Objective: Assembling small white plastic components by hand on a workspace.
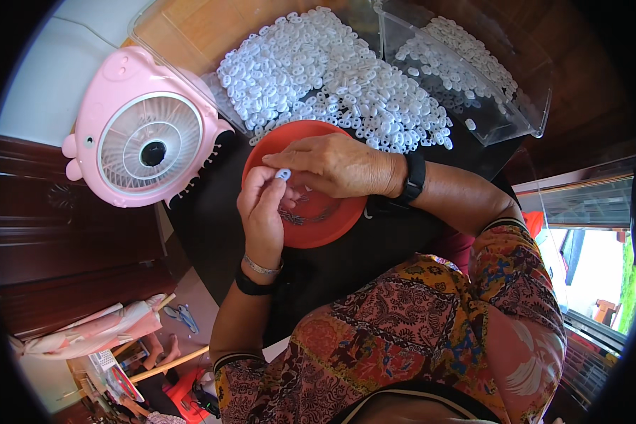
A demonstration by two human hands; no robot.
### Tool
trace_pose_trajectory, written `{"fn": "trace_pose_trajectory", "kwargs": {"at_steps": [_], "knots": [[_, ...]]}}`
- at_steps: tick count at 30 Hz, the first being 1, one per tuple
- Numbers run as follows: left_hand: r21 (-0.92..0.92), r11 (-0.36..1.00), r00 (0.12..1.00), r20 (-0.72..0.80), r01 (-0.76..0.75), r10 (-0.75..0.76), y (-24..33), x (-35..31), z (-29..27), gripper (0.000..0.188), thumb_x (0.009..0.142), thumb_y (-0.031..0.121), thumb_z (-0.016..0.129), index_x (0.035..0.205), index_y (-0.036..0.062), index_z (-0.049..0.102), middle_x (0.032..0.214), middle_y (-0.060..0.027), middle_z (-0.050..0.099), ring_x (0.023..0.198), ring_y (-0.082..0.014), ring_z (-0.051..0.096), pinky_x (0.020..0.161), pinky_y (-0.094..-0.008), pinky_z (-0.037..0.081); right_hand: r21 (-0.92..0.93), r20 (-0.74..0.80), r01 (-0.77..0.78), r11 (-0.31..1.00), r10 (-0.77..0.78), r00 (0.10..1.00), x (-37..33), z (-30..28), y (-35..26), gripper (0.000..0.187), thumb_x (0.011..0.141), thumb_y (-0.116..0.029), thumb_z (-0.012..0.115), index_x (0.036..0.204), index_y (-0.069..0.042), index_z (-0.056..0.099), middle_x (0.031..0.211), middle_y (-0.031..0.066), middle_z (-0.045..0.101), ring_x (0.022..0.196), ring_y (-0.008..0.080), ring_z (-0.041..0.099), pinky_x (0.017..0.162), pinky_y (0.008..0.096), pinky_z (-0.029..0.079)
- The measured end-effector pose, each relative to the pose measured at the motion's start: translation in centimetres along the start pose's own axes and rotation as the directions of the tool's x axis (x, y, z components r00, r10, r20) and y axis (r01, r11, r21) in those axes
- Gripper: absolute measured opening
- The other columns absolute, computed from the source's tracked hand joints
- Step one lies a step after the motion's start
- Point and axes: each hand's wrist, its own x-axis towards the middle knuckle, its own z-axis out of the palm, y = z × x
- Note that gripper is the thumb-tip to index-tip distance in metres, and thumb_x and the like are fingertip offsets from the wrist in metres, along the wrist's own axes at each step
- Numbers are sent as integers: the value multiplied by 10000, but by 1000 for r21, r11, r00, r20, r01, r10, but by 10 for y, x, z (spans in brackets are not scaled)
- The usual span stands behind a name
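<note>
A small white oval plastic piece with holes [283,174] is pinched between the thumb and forefinger of my left hand [263,212]. My right hand [336,166] lies across the top of it, fingers bent and closed close to the left fingertips; what they hold, if anything, is hidden. Both hands are over a round orange-red bowl [343,227]. Thin, dark metal-looking bits [305,219] lie in the bottom of the bowl, partly covered by my hands.
Beyond the bowl spreads a large heap of similar white pieces [297,63] on the dark table [212,219]. A clear plastic bin [502,131] at the far right has more of them. On the left stands a pink animal-shaped fan [92,141]. Another person's feet [164,353] show lower left.
</note>
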Motion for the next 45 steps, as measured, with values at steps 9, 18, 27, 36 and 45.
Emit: {"fn": "trace_pose_trajectory", "kwargs": {"at_steps": [9,18,27,36,45], "knots": [[261,930,958,-49,-260,282,8,1,-1,74,912,58,534,925,-14,544,727,10,499,650,-47,427,589,-201,369,95,-125,-61,994,73,989,1,0,6,314,812,-33,647,1124,-38,613,993,131,653,919,296,648,808,363,525],[153,988,1000,23,-15,11,5,8,0,145,920,143,498,888,13,553,695,-11,539,629,-85,524,584,-216,413,150,-136,-36,988,57,989,0,0,6,240,780,-47,684,1018,-56,657,928,102,659,865,292,646,777,364,520],[102,993,998,38,51,-56,-5,9,-10,125,898,101,522,795,33,539,642,5,522,587,-61,508,535,-200,391,-66,-191,-30,997,17,981,1,-11,13,163,801,-122,672,952,-63,660,854,105,635,796,291,649,710,373,526],[-10,992,991,-58,122,-123,-3,15,-11,111,873,130,531,806,46,557,645,-15,546,566,-98,538,513,-207,398,-22,-278,-196,980,182,943,3,-30,37,116,790,-98,677,894,-49,691,843,106,671,755,274,651,676,334,516],[-86,989,991,-56,120,-125,-1,14,-13,145,901,166,480,856,45,546,699,-37,545,615,-149,563,559,-250,416,-628,225,-63,775,259,939,-5,-10,12,129,780,-205,624,836,-90,641,862,60,615,874,243,621,697,363,518]]}}
